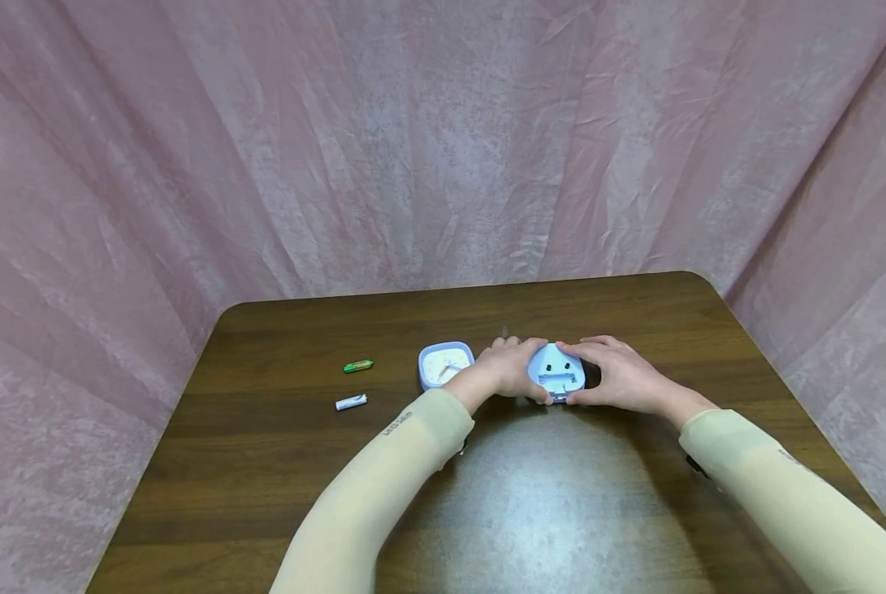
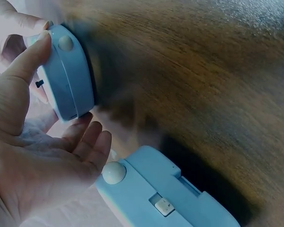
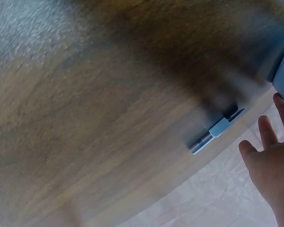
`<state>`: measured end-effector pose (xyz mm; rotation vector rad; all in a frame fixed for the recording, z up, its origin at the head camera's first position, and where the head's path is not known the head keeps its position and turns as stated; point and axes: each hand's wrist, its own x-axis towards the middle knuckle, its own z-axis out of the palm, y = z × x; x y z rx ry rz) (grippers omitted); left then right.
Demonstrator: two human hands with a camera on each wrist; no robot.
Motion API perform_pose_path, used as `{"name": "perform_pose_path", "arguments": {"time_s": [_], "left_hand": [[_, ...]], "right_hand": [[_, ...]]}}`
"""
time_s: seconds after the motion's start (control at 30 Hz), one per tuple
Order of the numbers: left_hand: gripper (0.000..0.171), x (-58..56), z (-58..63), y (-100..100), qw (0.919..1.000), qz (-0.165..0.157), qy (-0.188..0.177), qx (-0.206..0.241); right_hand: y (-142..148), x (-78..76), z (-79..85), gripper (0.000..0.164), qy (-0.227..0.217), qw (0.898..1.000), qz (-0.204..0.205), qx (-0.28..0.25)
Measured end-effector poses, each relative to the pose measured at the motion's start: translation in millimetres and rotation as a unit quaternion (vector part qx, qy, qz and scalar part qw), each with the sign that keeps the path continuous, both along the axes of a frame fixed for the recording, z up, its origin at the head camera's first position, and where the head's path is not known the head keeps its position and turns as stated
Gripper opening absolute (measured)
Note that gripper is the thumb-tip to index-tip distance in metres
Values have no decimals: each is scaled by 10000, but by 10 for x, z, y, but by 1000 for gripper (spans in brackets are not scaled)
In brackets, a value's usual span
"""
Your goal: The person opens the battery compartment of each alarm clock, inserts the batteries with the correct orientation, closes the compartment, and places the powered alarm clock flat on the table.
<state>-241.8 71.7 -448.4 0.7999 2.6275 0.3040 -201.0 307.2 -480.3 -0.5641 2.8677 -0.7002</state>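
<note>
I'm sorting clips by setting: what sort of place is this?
Probably a makeshift filming corner indoors: pink drapes hang behind and beside the wooden table, screening off whatever lies beyond.

Just right of the head frame's centre, the case (image 1: 558,358) is pale blue with two black knobs (image 1: 549,368); the clock (image 1: 445,363) near the middle pairs a periwinkle-blue rim with a white face. Left of centre, one battery (image 1: 358,365) is green and yellowish, the other (image 1: 351,403) white with a bluish tint. The bench (image 1: 265,470) is brown with darker wood-grain streaks, the curtain (image 1: 443,148) above mottled dusty pink, and the sleeves (image 1: 369,495) cream with pale-green cuffs and dark lettering.
</note>
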Motion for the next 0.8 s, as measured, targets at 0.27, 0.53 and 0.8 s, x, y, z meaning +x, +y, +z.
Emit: {"name": "perform_pose_path", "arguments": {"time_s": [0.27, 0.53, 0.8], "left_hand": [[103, 12, -12, -12, 9998, -118, 92, -121], [99, -26, 88, -128, 9998, -30, -30, 196], [89, -40, 290, -409, 9963, -307, 575, 555]], "right_hand": [[1, 17, -3, 93, 33, 10000, 11, -44], [-1, 13, -22, 93, 104, 9999, 11, 1], [-1, 3, -34, 93, 172, 9998, 2, 42]]}}
